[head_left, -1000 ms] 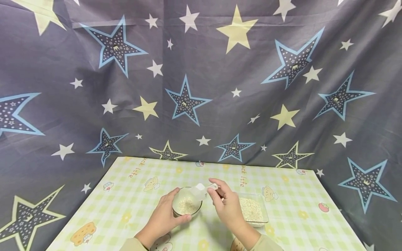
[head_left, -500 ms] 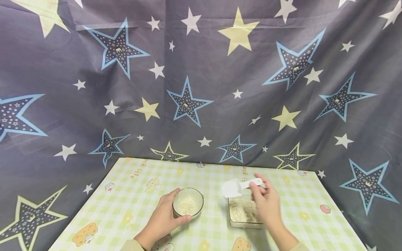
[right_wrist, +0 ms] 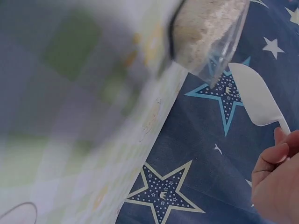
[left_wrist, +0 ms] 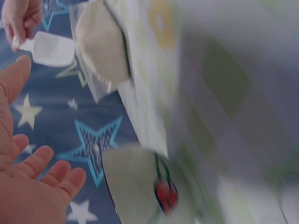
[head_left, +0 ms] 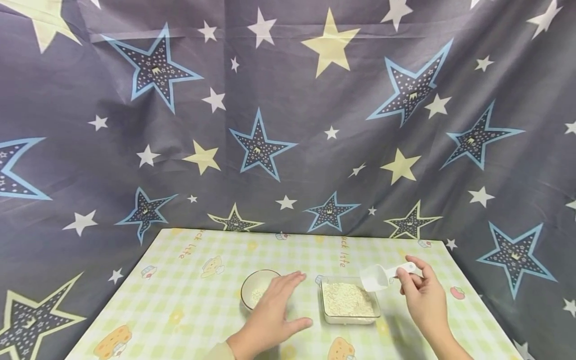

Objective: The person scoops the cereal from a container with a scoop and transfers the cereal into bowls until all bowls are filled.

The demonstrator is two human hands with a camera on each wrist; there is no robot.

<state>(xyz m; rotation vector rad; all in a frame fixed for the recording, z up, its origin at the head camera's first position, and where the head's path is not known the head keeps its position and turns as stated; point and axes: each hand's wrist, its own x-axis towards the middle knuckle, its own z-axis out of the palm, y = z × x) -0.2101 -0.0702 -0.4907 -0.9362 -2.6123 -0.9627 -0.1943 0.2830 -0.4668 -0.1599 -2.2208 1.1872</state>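
Observation:
My right hand pinches the handle of a white plastic scoop. The scoop's head overlaps the far right corner of a clear rectangular container that holds pale oat flakes. To the left stands a round bowl with a dark rim and some flakes at its bottom; the left wrist view shows a strawberry print on its side. My left hand, fingers spread and holding nothing, hovers in front of the bowl and hides its right part. In the right wrist view, the scoop appears beside the container.
A table with a green checked cloth printed with cartoon food carries everything. Behind it hangs a dark curtain with stars, close against the table's far edge.
My right hand has carried the scoop from over the bowl rightward past the container. My left hand has let go of the bowl and moved right, its fingers straightening.

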